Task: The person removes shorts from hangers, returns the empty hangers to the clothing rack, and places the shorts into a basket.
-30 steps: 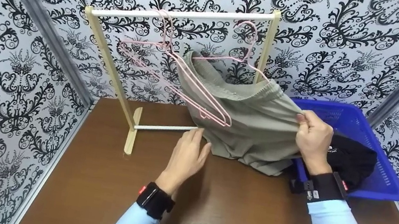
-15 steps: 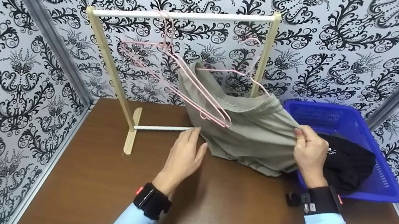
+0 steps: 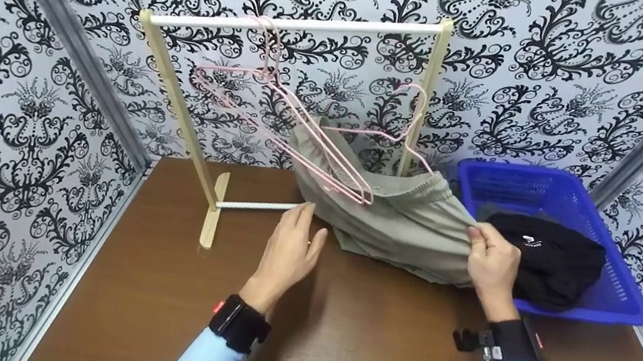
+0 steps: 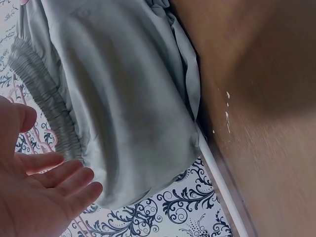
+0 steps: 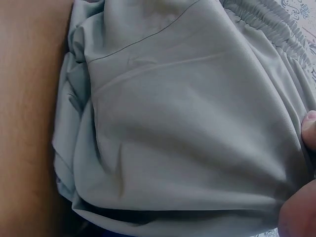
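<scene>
Grey-green pants (image 3: 390, 228) with a gathered elastic waistband droop near the tabletop. A pink hanger (image 3: 422, 116) sits inside the waistband, its hook below the rail and apart from it. My right hand (image 3: 492, 261) pinches the pants' right side between thumb and fingers and pulls the cloth taut; in the right wrist view, part of the thumb (image 5: 309, 129) shows at the cloth's edge. My left hand (image 3: 288, 251) is at the left of the pants, fingers extended and loosely bent, holding nothing. In the left wrist view its fingers (image 4: 74, 185) overlap the lower cloth.
A small rack with a white rail (image 3: 356, 25) and wooden posts stands on the brown table (image 3: 336, 346). Pink hangers (image 3: 315, 135) hang from it, in front of the pants. A blue basket (image 3: 626, 299) with black clothing (image 3: 562, 258) is at the right. Patterned walls surround the table.
The pants and the hanger inside them have sunk lower, the hook dropping away from the rail. My right hand has moved down with the cloth; my left hand has drifted slightly left and down.
</scene>
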A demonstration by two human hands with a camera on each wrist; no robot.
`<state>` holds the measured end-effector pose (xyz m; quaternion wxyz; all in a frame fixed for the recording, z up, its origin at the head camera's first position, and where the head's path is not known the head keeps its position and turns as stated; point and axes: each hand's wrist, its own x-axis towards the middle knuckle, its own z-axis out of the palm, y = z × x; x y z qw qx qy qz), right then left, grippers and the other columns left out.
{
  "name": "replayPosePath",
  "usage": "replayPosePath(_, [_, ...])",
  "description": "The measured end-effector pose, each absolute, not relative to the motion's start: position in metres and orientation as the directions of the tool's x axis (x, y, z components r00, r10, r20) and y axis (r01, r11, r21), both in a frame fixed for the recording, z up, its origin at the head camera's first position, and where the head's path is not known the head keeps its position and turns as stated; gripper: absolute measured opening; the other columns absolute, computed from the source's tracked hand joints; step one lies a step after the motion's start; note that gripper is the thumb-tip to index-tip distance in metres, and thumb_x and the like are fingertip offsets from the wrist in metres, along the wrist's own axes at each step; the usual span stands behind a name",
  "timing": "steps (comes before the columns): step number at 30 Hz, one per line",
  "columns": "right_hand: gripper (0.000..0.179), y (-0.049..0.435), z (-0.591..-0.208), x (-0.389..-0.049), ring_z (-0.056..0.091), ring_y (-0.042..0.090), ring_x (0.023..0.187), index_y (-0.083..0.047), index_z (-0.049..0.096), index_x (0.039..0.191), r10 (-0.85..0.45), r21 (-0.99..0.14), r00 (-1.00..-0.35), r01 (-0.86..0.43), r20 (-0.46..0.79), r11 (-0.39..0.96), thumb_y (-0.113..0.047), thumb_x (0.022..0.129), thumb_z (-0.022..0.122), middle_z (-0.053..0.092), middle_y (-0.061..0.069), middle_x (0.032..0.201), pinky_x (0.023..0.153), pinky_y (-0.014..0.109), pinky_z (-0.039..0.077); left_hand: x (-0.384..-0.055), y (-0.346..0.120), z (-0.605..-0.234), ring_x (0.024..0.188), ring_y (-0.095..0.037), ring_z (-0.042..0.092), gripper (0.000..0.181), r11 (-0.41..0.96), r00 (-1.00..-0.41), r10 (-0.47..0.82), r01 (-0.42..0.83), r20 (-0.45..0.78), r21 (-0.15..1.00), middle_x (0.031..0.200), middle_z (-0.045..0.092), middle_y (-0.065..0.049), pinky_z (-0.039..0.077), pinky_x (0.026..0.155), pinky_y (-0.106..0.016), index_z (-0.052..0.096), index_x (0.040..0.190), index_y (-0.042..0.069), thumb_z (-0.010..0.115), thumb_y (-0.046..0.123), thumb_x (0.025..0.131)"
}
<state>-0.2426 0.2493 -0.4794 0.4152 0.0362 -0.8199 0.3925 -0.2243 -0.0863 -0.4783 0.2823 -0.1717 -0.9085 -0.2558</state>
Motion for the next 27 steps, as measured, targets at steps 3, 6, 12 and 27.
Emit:
replayPosePath(3, [0.007,0.250,-0.484,-0.240,0.058,0.022,0.060,0.003,0.072,0.083,0.267,-0.616,-0.658,-0.379,0.704,0.691,0.002,0.090,0.073,0.070,0.017,0.073,0.064,0.024,0.042,-0.224,-0.089,-0.478,0.127,-0.043,0.057,0.048,0.804,-0.781,0.166,0.461,0.603,0.375,0.136,0.058,-0.028,0.047,0.107,-0.051,0.055,0.137,-0.011,0.063,0.019,0.101])
replayPosePath(6, [0.008,0.251,-0.489,-0.237,0.052,0.012,0.059,0.002,0.072,0.082,0.261,-0.615,-0.665,-0.374,0.699,0.694,0.000,0.090,0.074,0.068,0.015,0.070,0.062,0.024,0.041,-0.225,-0.091,-0.479,0.127,-0.044,0.056,0.047,0.801,-0.772,0.164,0.467,0.613,0.374,0.135,0.059,-0.029,0.046,0.108,-0.051,0.055,0.136,-0.012,0.063,0.019,0.101])
replayPosePath(12, [0.009,0.251,-0.500,-0.231,0.053,0.021,0.058,0.001,0.072,0.082,0.255,-0.621,-0.688,-0.353,0.679,0.700,0.001,0.090,0.073,0.067,0.014,0.068,0.061,0.027,0.041,-0.225,-0.095,-0.487,0.127,-0.044,0.056,0.047,0.805,-0.764,0.161,0.468,0.625,0.365,0.135,0.059,-0.029,0.046,0.109,-0.052,0.056,0.134,-0.012,0.064,0.017,0.099])
replayPosePath(27, [0.010,0.243,-0.523,-0.217,0.062,0.032,0.063,0.001,0.071,0.081,0.177,-0.626,-0.746,-0.377,0.642,0.683,0.004,0.090,0.070,0.069,0.013,0.071,0.064,0.028,0.044,-0.221,-0.107,-0.501,0.125,-0.047,0.056,0.046,0.811,-0.777,0.128,0.440,0.617,0.386,0.133,0.058,-0.032,0.045,0.108,-0.053,0.056,0.132,-0.014,0.065,0.016,0.098])
